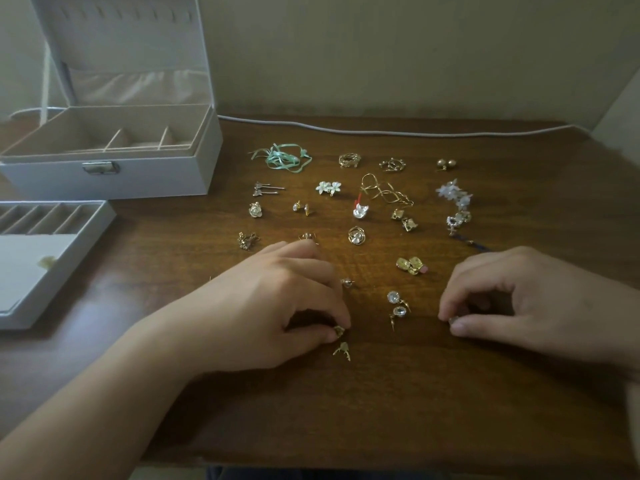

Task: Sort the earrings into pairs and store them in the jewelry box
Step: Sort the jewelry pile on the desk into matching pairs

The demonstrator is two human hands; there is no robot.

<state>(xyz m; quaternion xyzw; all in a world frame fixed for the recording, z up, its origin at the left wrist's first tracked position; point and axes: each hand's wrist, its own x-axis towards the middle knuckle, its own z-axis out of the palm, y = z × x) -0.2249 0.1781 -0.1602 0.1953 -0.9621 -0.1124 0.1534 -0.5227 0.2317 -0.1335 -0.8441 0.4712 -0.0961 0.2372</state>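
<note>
Several earrings lie spread in loose pairs on the brown wooden table. My left hand pinches a small gold earring between thumb and forefinger; a matching gold earring lies just below it. My right hand pinches a small pale earring against the table. Between the hands lies a pair of clear crystal drop earrings. A yellow stone pair sits further back. The white jewelry box stands open at the back left, its compartments bare.
The box's removed tray, with ring slots, lies at the left edge. A mint green ribbon lies by the box. A grey cable runs along the wall. The table's front edge is near my body.
</note>
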